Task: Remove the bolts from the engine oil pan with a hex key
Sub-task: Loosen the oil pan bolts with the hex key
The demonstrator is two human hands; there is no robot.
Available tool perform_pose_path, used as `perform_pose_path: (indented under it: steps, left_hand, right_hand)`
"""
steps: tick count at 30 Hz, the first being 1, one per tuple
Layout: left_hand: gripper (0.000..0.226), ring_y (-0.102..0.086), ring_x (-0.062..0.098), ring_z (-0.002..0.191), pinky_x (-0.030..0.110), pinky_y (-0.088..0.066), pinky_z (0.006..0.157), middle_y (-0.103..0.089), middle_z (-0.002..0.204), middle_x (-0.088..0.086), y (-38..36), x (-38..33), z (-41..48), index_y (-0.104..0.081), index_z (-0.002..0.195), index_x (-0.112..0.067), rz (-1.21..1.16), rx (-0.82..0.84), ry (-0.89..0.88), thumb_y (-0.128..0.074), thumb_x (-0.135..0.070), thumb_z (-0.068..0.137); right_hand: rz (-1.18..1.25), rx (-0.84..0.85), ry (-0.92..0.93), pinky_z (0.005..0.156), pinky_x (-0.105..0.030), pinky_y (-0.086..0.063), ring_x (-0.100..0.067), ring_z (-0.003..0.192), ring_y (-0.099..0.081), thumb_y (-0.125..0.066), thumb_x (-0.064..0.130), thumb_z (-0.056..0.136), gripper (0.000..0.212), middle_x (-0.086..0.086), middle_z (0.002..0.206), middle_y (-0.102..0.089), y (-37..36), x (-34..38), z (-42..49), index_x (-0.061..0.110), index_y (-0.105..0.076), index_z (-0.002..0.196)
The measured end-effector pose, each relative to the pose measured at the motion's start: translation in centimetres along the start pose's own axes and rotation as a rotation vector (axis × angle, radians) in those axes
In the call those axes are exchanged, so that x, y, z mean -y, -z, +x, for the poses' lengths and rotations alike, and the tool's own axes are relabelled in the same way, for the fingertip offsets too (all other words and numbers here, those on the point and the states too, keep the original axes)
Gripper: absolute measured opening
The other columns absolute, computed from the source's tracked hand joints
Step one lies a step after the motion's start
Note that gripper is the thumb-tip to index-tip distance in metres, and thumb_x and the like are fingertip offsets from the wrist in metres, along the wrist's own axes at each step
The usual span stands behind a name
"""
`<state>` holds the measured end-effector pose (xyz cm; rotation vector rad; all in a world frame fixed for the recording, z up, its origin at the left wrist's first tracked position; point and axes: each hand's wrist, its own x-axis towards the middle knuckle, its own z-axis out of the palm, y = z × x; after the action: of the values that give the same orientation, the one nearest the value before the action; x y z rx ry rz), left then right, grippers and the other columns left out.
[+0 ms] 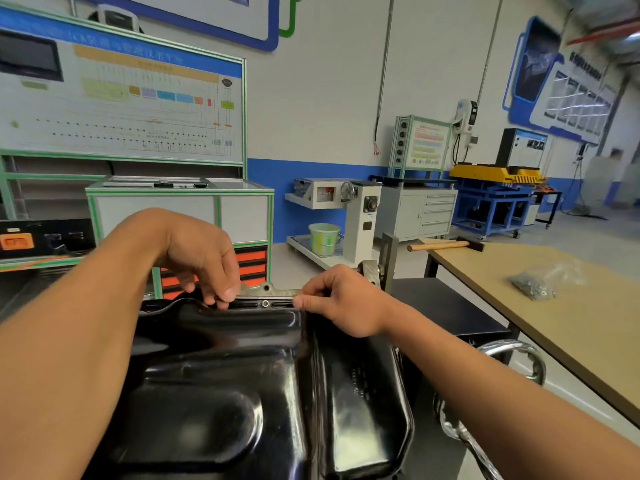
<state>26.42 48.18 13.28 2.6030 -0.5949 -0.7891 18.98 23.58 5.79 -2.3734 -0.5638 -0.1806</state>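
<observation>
Item: glossy black pressed-steel engine oil pan [242,375], near centre, with a grey metal flange [277,292] along its far edge. One small round-headed bolt [265,303] sits in the far rim, between the hands.
Left hand [204,261] — fingers curled onto the rim; whether they grasp anything cannot be told.
Right hand [343,303] — thumb and fingers pinched at the rim, object hidden.
Risk: a loosened bolt slipping from the fingertips and dropping behind the pan.

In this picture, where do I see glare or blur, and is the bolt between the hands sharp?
Head view: glare patches lie on the black oil pan; at upper right the wall posters are smeared by blur; the wide-angle lens bends the table edge; the bolt between left hand and right hand is fairly sharp.
</observation>
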Motion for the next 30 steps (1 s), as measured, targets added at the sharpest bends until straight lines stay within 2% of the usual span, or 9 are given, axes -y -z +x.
perform_pose_path:
  steps: [5,10,14,16,18,21,24,27,30]
  left_hand:
    - [0.013,-0.061,0.009,0.059,0.020,-0.048,0.046,-0.076,0.082,0.010,0.0,0.3,-0.4,-0.076,0.092,-0.008,-0.071,-0.079,-0.015,-0.075,-0.001,0.080]
    - [0.016,-0.060,0.007,0.057,0.019,-0.045,0.045,-0.077,0.081,0.007,0.0,-0.1,-0.6,-0.075,0.094,-0.009,-0.029,-0.046,0.031,-0.075,-0.001,0.081]
    - [0.021,-0.061,0.007,0.059,0.020,-0.047,0.047,-0.076,0.083,0.008,0.5,0.8,-0.7,-0.079,0.094,-0.015,-0.111,-0.053,-0.074,-0.079,-0.005,0.076]
    - [0.028,-0.058,0.006,0.058,0.019,-0.045,0.047,-0.071,0.079,0.007,0.8,1.1,-1.0,-0.080,0.094,-0.020,-0.222,-0.100,-0.168,-0.084,-0.016,0.067]
    - [0.038,-0.058,0.005,0.063,0.019,-0.044,0.050,-0.069,0.077,0.001,1.1,1.2,-1.2,-0.080,0.096,-0.027,-0.261,-0.203,-0.189,-0.086,-0.030,0.058]
    - [0.037,-0.061,0.011,0.073,0.023,-0.048,0.054,-0.075,0.083,-0.001,1.3,1.4,-1.1,-0.080,0.091,-0.023,-0.290,-0.513,-0.128,-0.082,-0.043,0.061]
    - [0.039,-0.067,0.012,0.062,0.019,-0.051,0.047,-0.075,0.076,0.005,1.6,1.1,-1.3,-0.073,0.099,-0.006,-0.622,-0.613,-0.255,-0.077,-0.032,0.071]
    - [0.042,-0.074,0.016,0.073,0.018,-0.056,0.052,-0.076,0.087,0.012,1.7,0.3,-1.6,-0.068,0.111,-0.002,-0.840,-0.570,-0.386,-0.073,-0.022,0.075]
    - [0.027,-0.075,0.021,0.073,0.024,-0.059,0.054,-0.074,0.093,0.018,1.2,0.0,-1.0,-0.066,0.109,-0.001,-0.702,-0.603,-0.191,-0.071,-0.017,0.088]
  right_hand:
    - [-0.124,0.108,0.000,0.063,-0.017,-0.041,0.000,0.059,-0.049,-0.063,0.022,0.099,0.022,0.006,0.066,-0.066,1.2,0.8,0.3,0.006,-0.075,0.089]
    - [-0.246,0.233,0.050,0.070,-0.025,-0.048,-0.010,0.068,-0.058,-0.063,0.024,0.099,0.023,-0.004,0.080,-0.073,2.6,2.5,0.8,0.006,-0.078,0.095]
    - [-0.277,0.217,0.172,0.058,-0.026,-0.049,-0.013,0.060,-0.061,-0.065,0.028,0.097,0.026,-0.008,0.075,-0.073,2.9,4.4,1.4,0.007,-0.078,0.090]
    - [-0.224,0.190,0.155,0.052,-0.015,-0.041,-0.004,0.048,-0.051,-0.066,0.027,0.096,0.024,0.001,0.064,-0.067,3.0,4.9,2.0,0.014,-0.076,0.079]
    - [-0.120,0.142,0.084,0.051,-0.018,-0.040,-0.004,0.046,-0.045,-0.066,0.026,0.096,0.028,0.004,0.057,-0.061,2.9,4.8,2.5,0.020,-0.071,0.070]
    - [0.107,0.028,-0.061,0.043,-0.017,-0.034,-0.006,0.043,-0.040,-0.067,0.027,0.096,0.030,0.001,0.056,-0.058,1.9,4.1,2.9,0.005,-0.075,0.078]
    - [0.357,-0.027,-0.167,0.036,-0.015,-0.030,-0.002,0.037,-0.039,-0.064,0.021,0.098,0.027,-0.001,0.059,-0.063,-0.1,3.5,2.8,0.005,-0.073,0.078]
    - [0.392,-0.036,-0.183,0.040,-0.018,-0.029,-0.007,0.041,-0.036,-0.063,0.018,0.098,0.026,-0.016,0.072,-0.068,-1.4,3.4,2.9,-0.002,-0.073,0.083]
    - [0.328,-0.074,-0.184,0.058,-0.029,-0.038,-0.020,0.056,-0.042,-0.066,0.021,0.096,0.030,-0.020,0.076,-0.069,-2.1,3.3,2.9,-0.002,-0.075,0.081]
